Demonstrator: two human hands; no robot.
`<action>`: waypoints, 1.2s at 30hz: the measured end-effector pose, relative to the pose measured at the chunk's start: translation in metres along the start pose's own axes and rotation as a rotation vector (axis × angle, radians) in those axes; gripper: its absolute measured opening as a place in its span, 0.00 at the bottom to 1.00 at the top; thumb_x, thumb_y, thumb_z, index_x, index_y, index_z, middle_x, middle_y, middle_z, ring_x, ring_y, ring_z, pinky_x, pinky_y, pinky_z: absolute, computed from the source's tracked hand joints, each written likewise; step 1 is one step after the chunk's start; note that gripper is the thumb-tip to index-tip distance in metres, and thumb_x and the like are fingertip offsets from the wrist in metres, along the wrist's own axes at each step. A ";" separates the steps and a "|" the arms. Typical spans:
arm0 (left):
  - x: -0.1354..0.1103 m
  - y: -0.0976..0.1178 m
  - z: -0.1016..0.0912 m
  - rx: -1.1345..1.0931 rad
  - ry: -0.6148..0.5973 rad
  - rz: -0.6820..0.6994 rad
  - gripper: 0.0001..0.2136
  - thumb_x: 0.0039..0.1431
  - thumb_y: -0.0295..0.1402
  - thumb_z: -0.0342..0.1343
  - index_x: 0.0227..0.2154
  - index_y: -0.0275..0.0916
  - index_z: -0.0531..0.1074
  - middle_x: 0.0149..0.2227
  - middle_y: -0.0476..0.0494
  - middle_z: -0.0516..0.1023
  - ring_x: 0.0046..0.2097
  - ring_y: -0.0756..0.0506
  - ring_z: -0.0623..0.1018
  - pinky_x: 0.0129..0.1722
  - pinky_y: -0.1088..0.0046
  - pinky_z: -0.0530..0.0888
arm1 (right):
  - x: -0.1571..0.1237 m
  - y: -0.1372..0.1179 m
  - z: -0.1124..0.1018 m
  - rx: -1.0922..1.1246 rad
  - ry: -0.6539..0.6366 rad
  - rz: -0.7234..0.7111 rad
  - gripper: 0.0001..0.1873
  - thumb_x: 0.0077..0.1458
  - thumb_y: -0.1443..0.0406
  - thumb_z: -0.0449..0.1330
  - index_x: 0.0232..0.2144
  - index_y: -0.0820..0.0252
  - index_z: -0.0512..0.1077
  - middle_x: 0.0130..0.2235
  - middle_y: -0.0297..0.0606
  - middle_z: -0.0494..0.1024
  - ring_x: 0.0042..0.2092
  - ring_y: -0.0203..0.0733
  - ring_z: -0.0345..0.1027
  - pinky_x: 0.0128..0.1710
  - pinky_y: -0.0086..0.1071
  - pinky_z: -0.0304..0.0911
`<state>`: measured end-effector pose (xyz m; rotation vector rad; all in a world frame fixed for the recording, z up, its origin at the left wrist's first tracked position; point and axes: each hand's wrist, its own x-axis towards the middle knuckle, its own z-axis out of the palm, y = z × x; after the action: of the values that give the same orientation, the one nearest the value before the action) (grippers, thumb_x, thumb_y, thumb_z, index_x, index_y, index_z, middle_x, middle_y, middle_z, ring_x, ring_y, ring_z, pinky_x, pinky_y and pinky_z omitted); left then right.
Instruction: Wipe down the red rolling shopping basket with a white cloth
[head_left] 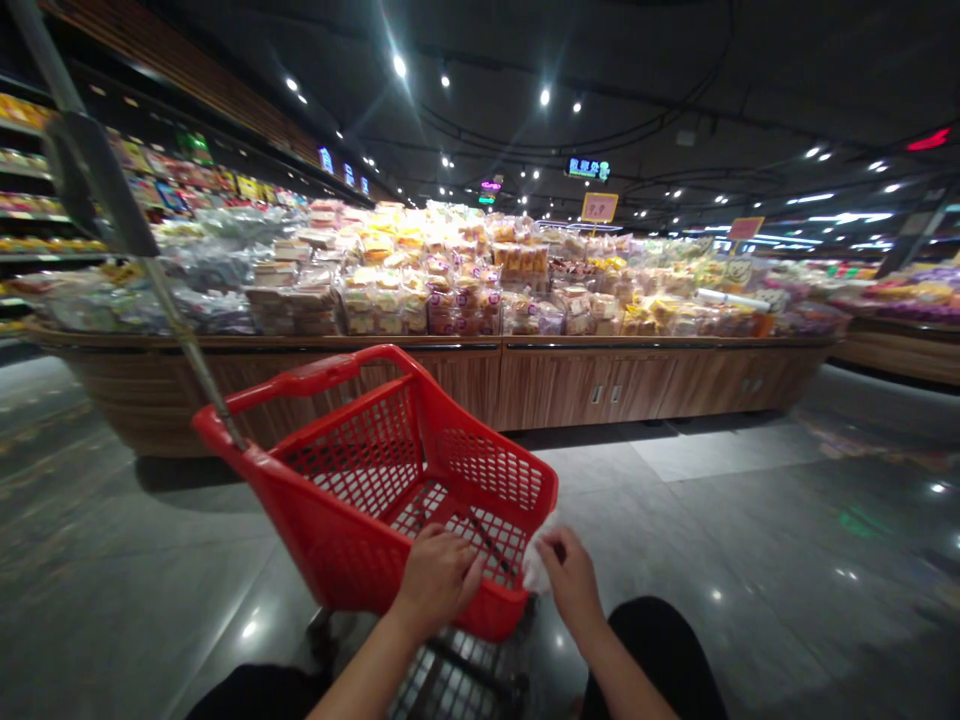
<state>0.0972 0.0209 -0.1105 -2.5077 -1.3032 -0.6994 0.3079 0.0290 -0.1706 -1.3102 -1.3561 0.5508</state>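
Observation:
A red plastic shopping cart point(337, 530) stands right in front of me, its basket tilted in view and its handle at the left. My left hand point(441, 572) is closed over the near rim of the basket, fingers curled inward. Pinched in my right hand point(568, 568) is a white cloth or tissue point(535, 560), which lies against the basket's right end. The fingers of that hand are bent, and the cloth is slightly blurred. Through the basket's lattice bottom, the dark frame below shows.
Beyond the cart runs a long wooden display counter point(585, 385) heaped with bagged snacks point(457, 285). A grey metal pole point(180, 325) rises from the cart's handle end. Stocked shelves point(37, 190) line the left side. Grey floor tiles point(675, 520) extend to the right.

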 end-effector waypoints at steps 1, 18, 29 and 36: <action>-0.001 -0.002 -0.002 -0.002 -0.027 -0.010 0.13 0.56 0.31 0.46 0.19 0.41 0.70 0.23 0.51 0.75 0.30 0.50 0.72 0.39 0.68 0.60 | -0.009 -0.002 0.000 0.057 -0.025 0.036 0.09 0.49 0.59 0.56 0.24 0.58 0.68 0.27 0.35 0.72 0.31 0.42 0.66 0.33 0.32 0.62; 0.031 0.079 0.019 0.081 -0.332 -0.294 0.30 0.61 0.49 0.34 0.27 0.33 0.76 0.26 0.33 0.78 0.31 0.39 0.78 0.33 0.61 0.68 | 0.033 0.007 0.014 0.089 0.152 0.056 0.09 0.46 0.59 0.57 0.22 0.59 0.67 0.24 0.32 0.70 0.28 0.39 0.64 0.30 0.30 0.60; -0.003 0.064 0.017 0.065 -0.325 -0.122 0.18 0.59 0.35 0.44 0.23 0.36 0.76 0.23 0.38 0.78 0.28 0.43 0.77 0.35 0.64 0.68 | -0.001 0.002 0.013 0.194 0.055 0.103 0.08 0.48 0.61 0.56 0.23 0.58 0.66 0.24 0.32 0.71 0.27 0.39 0.65 0.29 0.30 0.62; -0.034 0.053 0.014 0.082 -0.277 -0.049 0.14 0.56 0.35 0.49 0.20 0.39 0.74 0.20 0.43 0.77 0.26 0.46 0.76 0.35 0.66 0.68 | 0.037 0.002 0.008 0.139 0.162 0.107 0.09 0.48 0.59 0.56 0.24 0.59 0.67 0.24 0.33 0.71 0.28 0.40 0.65 0.31 0.31 0.61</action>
<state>0.1282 -0.0281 -0.1393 -2.5823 -1.4533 -0.3066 0.3103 0.0654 -0.1601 -1.2896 -1.1013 0.5882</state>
